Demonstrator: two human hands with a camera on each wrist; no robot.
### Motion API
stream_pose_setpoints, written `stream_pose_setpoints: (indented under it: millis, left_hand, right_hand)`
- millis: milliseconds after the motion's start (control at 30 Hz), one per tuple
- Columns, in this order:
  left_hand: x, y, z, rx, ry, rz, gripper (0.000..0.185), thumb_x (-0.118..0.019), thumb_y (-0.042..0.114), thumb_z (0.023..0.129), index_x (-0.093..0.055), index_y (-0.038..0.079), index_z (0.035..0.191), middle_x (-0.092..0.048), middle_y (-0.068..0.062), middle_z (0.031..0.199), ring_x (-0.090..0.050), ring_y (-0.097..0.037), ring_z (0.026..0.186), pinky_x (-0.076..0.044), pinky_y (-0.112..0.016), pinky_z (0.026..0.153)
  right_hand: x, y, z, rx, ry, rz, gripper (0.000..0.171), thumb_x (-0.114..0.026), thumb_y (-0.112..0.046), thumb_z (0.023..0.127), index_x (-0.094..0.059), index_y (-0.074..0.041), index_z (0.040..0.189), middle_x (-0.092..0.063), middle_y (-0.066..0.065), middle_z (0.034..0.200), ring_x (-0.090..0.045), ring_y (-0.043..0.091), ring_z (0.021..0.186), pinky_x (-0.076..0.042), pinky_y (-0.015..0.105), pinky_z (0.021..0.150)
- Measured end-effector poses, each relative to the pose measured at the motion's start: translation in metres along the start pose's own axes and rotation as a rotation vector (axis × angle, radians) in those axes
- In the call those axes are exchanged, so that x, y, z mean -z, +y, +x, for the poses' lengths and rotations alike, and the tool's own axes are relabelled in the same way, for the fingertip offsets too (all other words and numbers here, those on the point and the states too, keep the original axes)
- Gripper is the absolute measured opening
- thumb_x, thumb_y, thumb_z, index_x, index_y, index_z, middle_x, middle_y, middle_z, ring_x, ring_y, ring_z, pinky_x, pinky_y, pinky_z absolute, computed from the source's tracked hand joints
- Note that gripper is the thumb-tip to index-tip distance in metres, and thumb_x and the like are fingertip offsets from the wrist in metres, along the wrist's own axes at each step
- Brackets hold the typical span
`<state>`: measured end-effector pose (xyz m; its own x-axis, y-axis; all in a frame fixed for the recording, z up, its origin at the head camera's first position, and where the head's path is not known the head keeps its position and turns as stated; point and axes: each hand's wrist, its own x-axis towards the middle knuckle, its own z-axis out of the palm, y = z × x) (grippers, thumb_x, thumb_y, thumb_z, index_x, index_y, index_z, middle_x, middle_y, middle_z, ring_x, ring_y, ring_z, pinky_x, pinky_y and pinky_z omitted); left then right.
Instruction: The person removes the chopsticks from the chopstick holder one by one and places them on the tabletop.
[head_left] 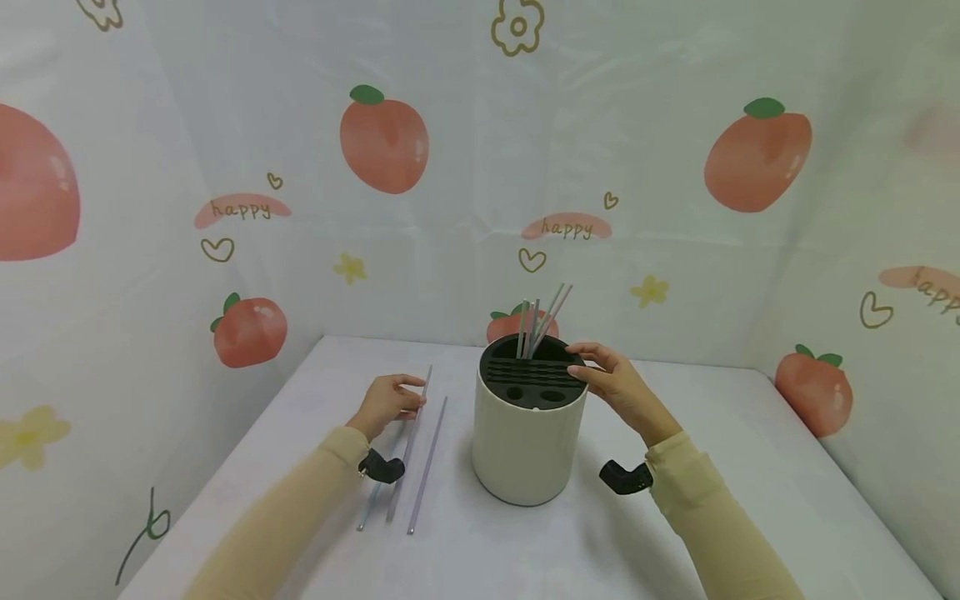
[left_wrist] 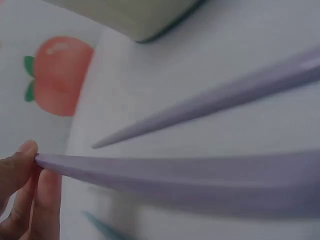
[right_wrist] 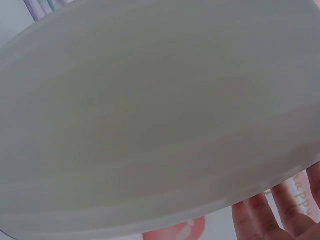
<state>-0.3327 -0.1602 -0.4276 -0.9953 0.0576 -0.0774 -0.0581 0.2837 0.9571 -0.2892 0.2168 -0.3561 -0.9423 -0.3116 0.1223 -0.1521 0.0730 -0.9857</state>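
While pinched at its tip between thumb and fingers of the left hand point(head_left: 387, 403), the lilac chopstick point(head_left: 412, 433) lies along the table point(head_left: 750, 467), running from about 12 o'clock of that hand back toward 6; beside it at 3 o'clock, a second chopstick point(head_left: 428, 464), and at 7 o'clock a bluish one point(head_left: 371, 504), partly hidden under the wrist; at 3 o'clock of all three, well within reach, the cream utensil holder point(head_left: 525, 450) with its black slotted top, several sticks point(head_left: 540, 321) already leaning out of the rear slots; cupped loosely on the rim at 2 o'clock, not clenched, the right hand point(head_left: 618, 387), steadying the holder. Best, judging from this, to lift the pinched tip cleanly clear of its neighbours, keep the holder braced, and feed it point-down into a free slot. Underneath, a white cloth; around, pale sheeting printed with peaches, hearts and "happy".
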Motion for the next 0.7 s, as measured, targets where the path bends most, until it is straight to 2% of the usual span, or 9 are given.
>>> stream_pose_setpoints:
  millis: [100,267,433,700]
  left_hand:
    - [-0.006,-0.011,-0.001,0.026,0.016,0.051,0.036,-0.070,-0.005,0.084,-0.064,-0.006,0.119,-0.072,-0.014,0.086,-0.068,-0.021,0.076,-0.057,-0.022,0.060]
    - [-0.014,-0.020,-0.003,0.051,0.040,0.132,0.034,-0.072,-0.007,0.080,-0.067,-0.006,0.113,-0.070,-0.013,0.080,-0.064,-0.014,0.064,-0.055,-0.021,0.055]
    - [-0.019,-0.024,-0.003,0.055,0.035,0.196,0.033,-0.074,-0.006,0.078,-0.067,-0.006,0.110,-0.069,-0.013,0.081,-0.063,-0.011,0.059,-0.055,-0.021,0.053]
    - [-0.023,-0.028,-0.002,0.047,0.047,0.246,0.031,-0.076,-0.005,0.076,-0.068,-0.006,0.107,-0.069,-0.012,0.079,-0.063,-0.010,0.056,-0.055,-0.021,0.052]
  right_hand:
    - [0.000,0.000,0.000,0.005,-0.005,-0.006,0.036,-0.060,-0.016,0.096,-0.050,-0.007,0.129,-0.043,0.008,0.131,-0.057,0.006,0.101,-0.048,0.016,0.091]
    - [0.000,0.001,0.001,0.006,-0.006,-0.003,0.038,-0.061,-0.015,0.095,-0.049,-0.006,0.130,-0.043,0.007,0.132,-0.057,0.005,0.103,-0.047,0.015,0.091]
    - [0.000,0.001,0.000,0.013,-0.008,0.006,0.038,-0.061,-0.014,0.095,-0.049,-0.005,0.130,-0.043,0.007,0.131,-0.057,0.005,0.104,-0.048,0.015,0.091]
    - [0.000,0.001,0.000,0.019,-0.012,0.009,0.039,-0.061,-0.014,0.096,-0.048,-0.003,0.130,-0.043,0.007,0.131,-0.057,0.005,0.104,-0.048,0.015,0.092]
